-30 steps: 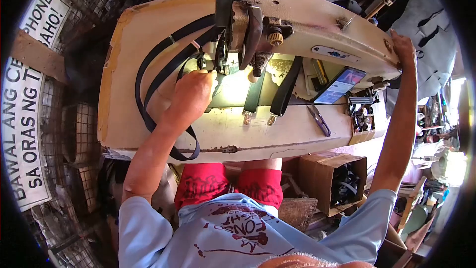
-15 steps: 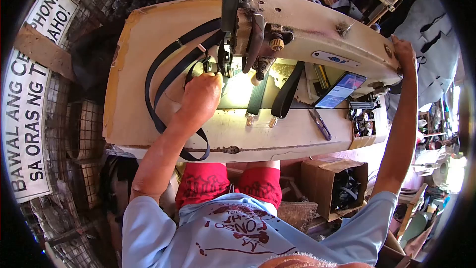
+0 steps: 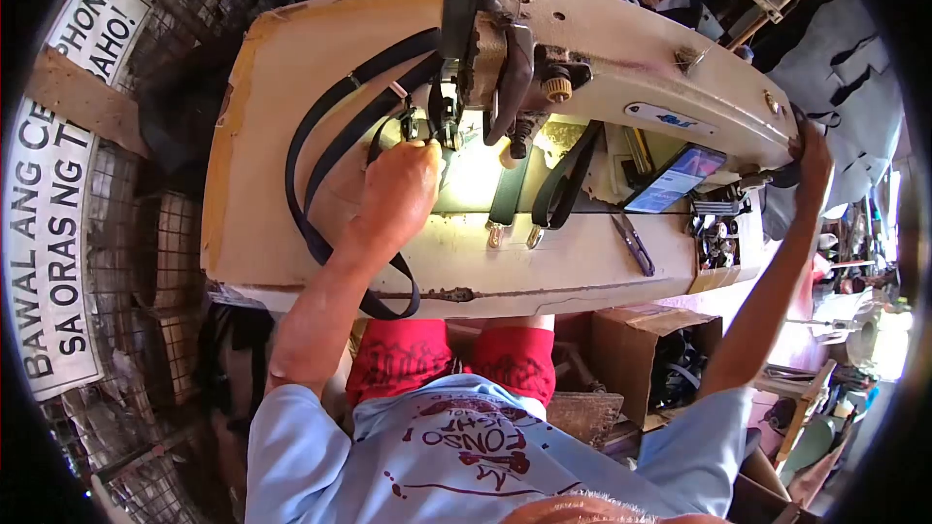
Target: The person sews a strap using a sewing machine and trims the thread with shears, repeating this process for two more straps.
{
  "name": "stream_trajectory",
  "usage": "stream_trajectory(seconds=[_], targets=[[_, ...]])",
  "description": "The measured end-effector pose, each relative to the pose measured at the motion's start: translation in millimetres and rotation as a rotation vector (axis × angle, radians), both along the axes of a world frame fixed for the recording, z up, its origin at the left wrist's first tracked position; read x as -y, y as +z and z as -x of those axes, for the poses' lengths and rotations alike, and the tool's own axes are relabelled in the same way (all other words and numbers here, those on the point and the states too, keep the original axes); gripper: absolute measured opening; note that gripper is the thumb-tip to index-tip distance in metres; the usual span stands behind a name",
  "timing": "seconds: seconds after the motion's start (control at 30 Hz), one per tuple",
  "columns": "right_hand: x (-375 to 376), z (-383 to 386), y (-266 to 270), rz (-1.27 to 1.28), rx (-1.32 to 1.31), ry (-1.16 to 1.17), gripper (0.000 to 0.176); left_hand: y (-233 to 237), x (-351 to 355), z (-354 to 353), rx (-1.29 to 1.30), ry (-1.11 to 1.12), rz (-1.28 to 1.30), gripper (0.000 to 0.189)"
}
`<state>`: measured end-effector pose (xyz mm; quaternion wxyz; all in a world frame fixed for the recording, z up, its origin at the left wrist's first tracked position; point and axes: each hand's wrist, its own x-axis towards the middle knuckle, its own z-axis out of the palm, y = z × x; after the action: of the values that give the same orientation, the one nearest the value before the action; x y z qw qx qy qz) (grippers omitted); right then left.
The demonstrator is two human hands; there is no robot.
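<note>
My left hand is closed, its fingers pinched together beside the presser foot of the sewing machine, at the end of a dark strap that loops over the table to the left. Whatever lies inside the fingers is mostly hidden. At the far right, my right hand is on the handwheel end of the machine, its fingers partly hidden. Two strap ends with metal clips lie under the machine arm, lit by the lamp.
A phone leans under the machine arm, with snips in front of it. A tray of small metal parts sits at the table's right edge. Below stands a cardboard box. A wire grid and sign are at left.
My right hand has moved down along the handwheel end. The black strap under the machine arm has shifted slightly. My left hand stays near the presser foot.
</note>
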<state>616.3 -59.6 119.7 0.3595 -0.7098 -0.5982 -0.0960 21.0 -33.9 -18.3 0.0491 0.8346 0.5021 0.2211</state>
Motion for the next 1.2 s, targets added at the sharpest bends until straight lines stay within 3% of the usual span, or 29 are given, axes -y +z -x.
stream_trajectory(seconds=[0.07, 0.13, 0.2, 0.23, 0.3, 0.4, 0.43, 0.53, 0.57, 0.7, 0.77, 0.9, 1.0, 1.07, 1.1, 1.2], targets=[[34, -17, -102, -0.327, -0.032, -0.188, 0.033, 0, -3, 1, -0.006, -0.018, 0.004, 0.003], [57, -37, -171, -0.391, 0.046, -0.253, 0.041, 11, -4, -1, -0.06, -0.043, 0.04, 0.003], [53, -2, -107, -0.356, -0.13, -0.154, 0.043, 8, -3, 0, -0.082, -0.055, 0.01, 0.004], [42, -2, -75, -0.359, 0.097, -0.126, 0.043, 11, -4, 3, -0.101, -0.081, -0.01, 0.004], [18, 11, -21, -0.217, -0.001, -0.064, 0.04, 29, -6, 7, -0.218, -0.081, 0.036, 0.006], [2, 23, -19, -0.21, -0.074, -0.274, 0.04, 45, -20, 19, -0.27, -0.306, -0.069, 0.017], [2, 18, -36, -0.355, 0.046, -0.265, 0.042, 44, -28, 21, -0.315, -0.314, -0.129, 0.021], [5, 41, -66, -0.588, -0.416, -0.315, 0.044, 45, -48, 26, -0.295, -0.395, -0.116, 0.034], [5, 57, -67, -0.696, -0.511, -0.205, 0.046, 43, -54, 29, -0.3, -0.426, -0.089, 0.038], [12, 30, -66, -0.535, -0.514, -0.217, 0.05, 33, -70, 35, -0.321, -0.508, -0.005, 0.051], [12, 6, -53, -0.439, -0.363, -0.28, 0.05, 36, -63, 33, -0.331, -0.482, 0.012, 0.053], [-17, -31, 3, -0.361, 0.069, -0.402, 0.048, 21, -34, 20, -0.249, -0.301, -0.162, 0.038], [-54, -17, 29, -0.223, 0.105, -0.282, 0.047, 25, -18, 13, -0.411, -0.214, -0.22, 0.057], [-85, -61, 22, -0.007, 0.258, -0.225, 0.048, 23, -14, 9, -0.463, -0.179, -0.263, 0.056], [-88, -53, 27, 0.214, 0.183, -0.245, 0.048, 21, -12, 8, -0.492, -0.16, -0.282, 0.056], [-85, -37, 27, 0.255, 0.183, -0.257, 0.041, 10, -16, 12, -0.445, -0.182, -0.277, 0.055]])
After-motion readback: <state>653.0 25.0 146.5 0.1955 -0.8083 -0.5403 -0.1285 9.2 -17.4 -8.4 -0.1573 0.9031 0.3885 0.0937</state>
